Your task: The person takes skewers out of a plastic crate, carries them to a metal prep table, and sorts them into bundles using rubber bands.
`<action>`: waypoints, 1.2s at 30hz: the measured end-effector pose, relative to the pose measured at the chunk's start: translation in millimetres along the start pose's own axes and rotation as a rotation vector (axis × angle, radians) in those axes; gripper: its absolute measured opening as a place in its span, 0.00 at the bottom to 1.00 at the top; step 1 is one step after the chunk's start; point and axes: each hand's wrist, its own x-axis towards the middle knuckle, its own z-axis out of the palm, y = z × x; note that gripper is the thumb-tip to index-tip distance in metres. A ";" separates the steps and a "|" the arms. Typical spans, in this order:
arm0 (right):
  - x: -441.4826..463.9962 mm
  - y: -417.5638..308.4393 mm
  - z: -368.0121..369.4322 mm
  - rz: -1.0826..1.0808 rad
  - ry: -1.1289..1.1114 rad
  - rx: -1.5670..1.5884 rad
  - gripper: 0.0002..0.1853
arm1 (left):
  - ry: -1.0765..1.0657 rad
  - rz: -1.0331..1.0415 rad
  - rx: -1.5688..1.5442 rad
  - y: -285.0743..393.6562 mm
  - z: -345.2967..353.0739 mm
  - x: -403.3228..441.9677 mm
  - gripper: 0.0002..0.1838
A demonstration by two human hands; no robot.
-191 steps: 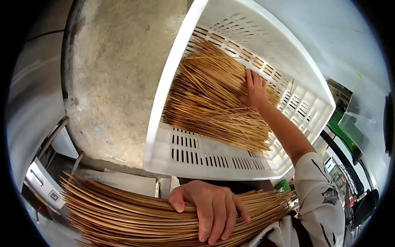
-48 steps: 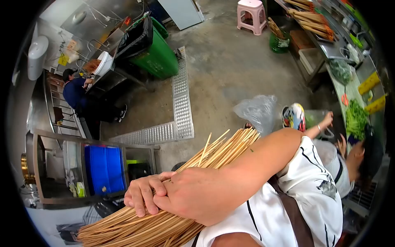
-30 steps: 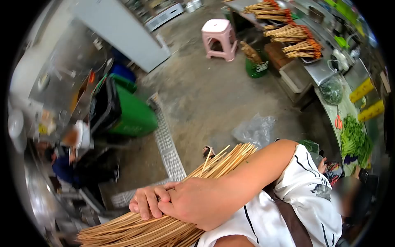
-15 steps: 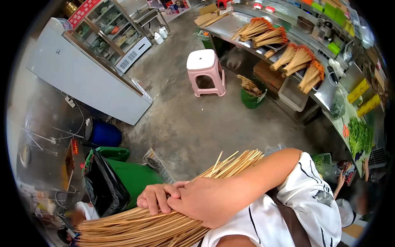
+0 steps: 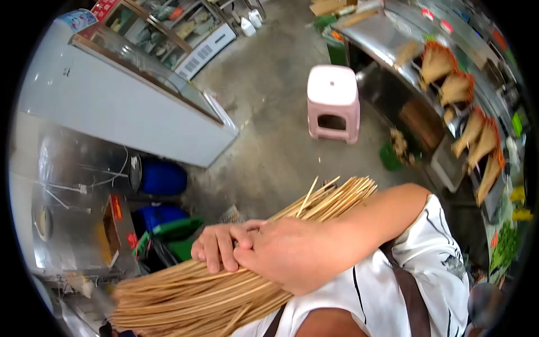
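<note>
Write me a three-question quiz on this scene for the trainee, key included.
1. True or false: the bare left hand and bare right hand are apart, without overlapping, at the long bundle of thin tan sticks.

2. Multiple choice: where does the pale pink plastic stool stand?
A. On a counter
B. On the grey floor
C. Inside a bin

3. Short answer: what colour are the flared ends of the fan-shaped tan bundles along the shiny metal counter?

Key: 1. False, the hands overlap. 2. B. 3. Orange-red.
</note>
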 end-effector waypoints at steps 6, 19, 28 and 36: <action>85.8 115.5 -100.0 -0.131 -0.052 0.089 0.14 | 0.193 0.007 0.048 58.1 -125.7 13.8 0.19; 253.1 350.0 -292.1 0.053 -0.129 0.016 0.19 | 0.027 -0.022 0.019 154.3 -497.2 64.0 0.21; 291.5 508.8 -435.8 0.230 0.160 -0.029 0.17 | -0.114 -0.099 -0.211 145.7 -756.8 131.3 0.22; 325.4 667.6 -621.9 0.239 0.020 -0.082 0.18 | -0.048 -0.057 -0.231 136.5 -977.9 213.2 0.21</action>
